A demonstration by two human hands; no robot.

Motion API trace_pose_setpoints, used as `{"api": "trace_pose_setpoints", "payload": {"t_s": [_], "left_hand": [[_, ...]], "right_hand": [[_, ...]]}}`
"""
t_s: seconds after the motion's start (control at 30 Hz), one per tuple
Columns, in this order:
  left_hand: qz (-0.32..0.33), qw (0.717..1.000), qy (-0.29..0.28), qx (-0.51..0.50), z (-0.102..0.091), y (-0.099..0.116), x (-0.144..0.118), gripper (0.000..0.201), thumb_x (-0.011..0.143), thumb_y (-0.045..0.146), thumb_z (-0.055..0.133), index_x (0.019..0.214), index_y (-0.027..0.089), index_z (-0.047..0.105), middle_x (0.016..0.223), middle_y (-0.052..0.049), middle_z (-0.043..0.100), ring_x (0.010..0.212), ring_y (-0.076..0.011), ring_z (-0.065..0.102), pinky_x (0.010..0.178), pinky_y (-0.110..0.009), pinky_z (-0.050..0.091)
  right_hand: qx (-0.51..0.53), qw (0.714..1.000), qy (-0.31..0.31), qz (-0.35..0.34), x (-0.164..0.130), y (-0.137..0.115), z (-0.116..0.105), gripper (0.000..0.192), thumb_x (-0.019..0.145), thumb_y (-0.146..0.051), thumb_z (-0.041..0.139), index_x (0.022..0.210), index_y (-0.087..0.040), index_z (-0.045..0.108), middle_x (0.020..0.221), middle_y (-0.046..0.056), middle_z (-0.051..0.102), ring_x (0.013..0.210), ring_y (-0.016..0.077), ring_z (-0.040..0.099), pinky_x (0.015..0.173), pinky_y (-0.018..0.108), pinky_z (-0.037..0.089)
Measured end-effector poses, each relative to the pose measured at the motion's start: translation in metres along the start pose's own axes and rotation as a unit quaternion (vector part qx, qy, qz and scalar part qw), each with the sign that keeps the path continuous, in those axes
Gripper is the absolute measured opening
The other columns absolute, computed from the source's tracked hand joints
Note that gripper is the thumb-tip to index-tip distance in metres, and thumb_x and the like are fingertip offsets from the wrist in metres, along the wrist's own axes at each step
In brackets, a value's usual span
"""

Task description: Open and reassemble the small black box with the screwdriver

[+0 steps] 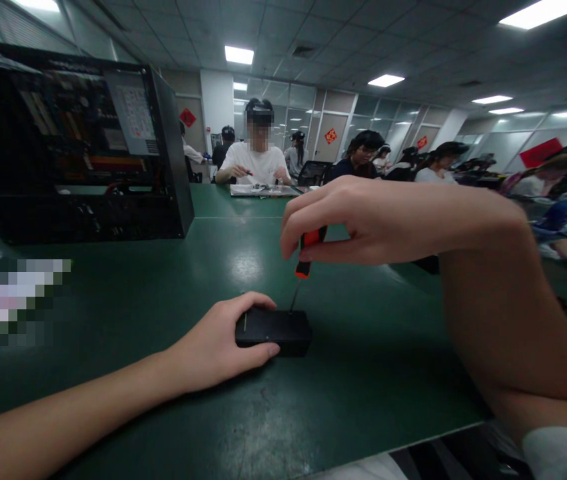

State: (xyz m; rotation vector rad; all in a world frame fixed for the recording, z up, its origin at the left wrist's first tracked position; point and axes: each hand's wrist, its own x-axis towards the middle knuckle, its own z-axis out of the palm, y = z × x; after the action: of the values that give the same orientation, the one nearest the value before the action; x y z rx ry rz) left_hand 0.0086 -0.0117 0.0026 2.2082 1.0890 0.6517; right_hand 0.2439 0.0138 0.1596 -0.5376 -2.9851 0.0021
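A black rectangular box lies flat on the green table, and its exact kind does not show. My left hand grips its left end, thumb along the near side and fingers over the far side. Above it, my right hand is closed around the red and black handle of a screwdriver. The screwdriver stands nearly upright, tilted a little to the right at the top. Its thin shaft runs down to the box's upper face near the far edge; what the tip meets is too small to make out.
An open black computer case stands at the back left of the green table. At the left edge lies a blurred, pale item. Across the table sits a person in a white shirt, behind a tray of small parts. Several other people sit at the right.
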Motion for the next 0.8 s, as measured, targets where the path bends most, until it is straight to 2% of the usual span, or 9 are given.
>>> {"api": "trace_pose_setpoints", "payload": {"t_s": [0.1, 0.27, 0.4, 0.53, 0.7, 0.8], "left_hand": [[-0.018, 1.0, -0.01, -0.012, -0.002, 0.002, 0.0, 0.032, 0.081, 0.034, 0.076, 0.109, 0.022, 0.068, 0.093, 0.001, 0.071, 0.079, -0.02, 0.067, 0.069, -0.029, 0.048], [-0.02, 0.999, -0.014, -0.039, -0.001, 0.001, 0.0, 0.032, 0.08, 0.033, 0.079, 0.108, 0.022, 0.068, 0.098, 0.0, 0.073, 0.088, -0.0222, 0.068, 0.077, -0.031, 0.048], [-0.014, 0.999, -0.008, -0.044, -0.001, 0.001, 0.0, 0.031, 0.081, 0.033, 0.079, 0.108, 0.022, 0.069, 0.101, 0.0, 0.073, 0.091, -0.0229, 0.068, 0.078, -0.031, 0.048], [-0.01, 0.999, -0.004, -0.042, -0.001, 0.002, -0.001, 0.029, 0.08, 0.032, 0.079, 0.104, 0.022, 0.069, 0.093, 0.002, 0.072, 0.084, -0.0208, 0.067, 0.074, -0.029, 0.047], [-0.005, 0.999, -0.002, -0.038, -0.001, 0.001, -0.001, 0.028, 0.08, 0.033, 0.079, 0.104, 0.021, 0.068, 0.093, 0.001, 0.071, 0.083, -0.0205, 0.066, 0.073, -0.029, 0.048], [-0.002, 0.999, -0.006, -0.043, -0.001, 0.001, -0.001, 0.031, 0.082, 0.034, 0.078, 0.108, 0.02, 0.067, 0.099, 0.0, 0.073, 0.088, -0.022, 0.068, 0.079, -0.031, 0.05]], "right_hand": [[0.005, 1.0, 0.015, -0.027, 0.001, -0.009, -0.002, 0.02, 0.095, -0.016, 0.052, 0.104, -0.018, 0.07, 0.102, 0.003, 0.071, 0.092, 0.0131, 0.065, 0.078, 0.025, 0.047], [0.002, 0.998, 0.031, -0.049, 0.003, -0.021, -0.003, 0.022, 0.097, -0.013, 0.049, 0.101, -0.019, 0.07, 0.105, 0.004, 0.069, 0.093, 0.0132, 0.063, 0.08, 0.025, 0.047], [0.005, 0.997, 0.014, -0.072, 0.003, -0.022, -0.001, 0.021, 0.097, -0.012, 0.05, 0.102, -0.017, 0.069, 0.104, 0.005, 0.069, 0.09, 0.0122, 0.062, 0.077, 0.024, 0.045], [0.01, 0.997, -0.003, -0.07, 0.005, -0.021, 0.001, 0.019, 0.095, -0.011, 0.053, 0.1, -0.017, 0.07, 0.102, 0.003, 0.068, 0.087, 0.0108, 0.061, 0.075, 0.023, 0.044], [0.022, 0.996, 0.02, -0.08, 0.011, -0.023, 0.005, 0.015, 0.099, -0.018, 0.055, 0.095, -0.015, 0.07, 0.093, 0.001, 0.066, 0.08, 0.0077, 0.06, 0.071, 0.019, 0.044], [0.033, 0.995, 0.03, -0.09, 0.011, -0.026, 0.006, 0.019, 0.096, -0.009, 0.053, 0.103, -0.016, 0.069, 0.108, 0.004, 0.066, 0.091, 0.0102, 0.061, 0.077, 0.021, 0.046]]}}
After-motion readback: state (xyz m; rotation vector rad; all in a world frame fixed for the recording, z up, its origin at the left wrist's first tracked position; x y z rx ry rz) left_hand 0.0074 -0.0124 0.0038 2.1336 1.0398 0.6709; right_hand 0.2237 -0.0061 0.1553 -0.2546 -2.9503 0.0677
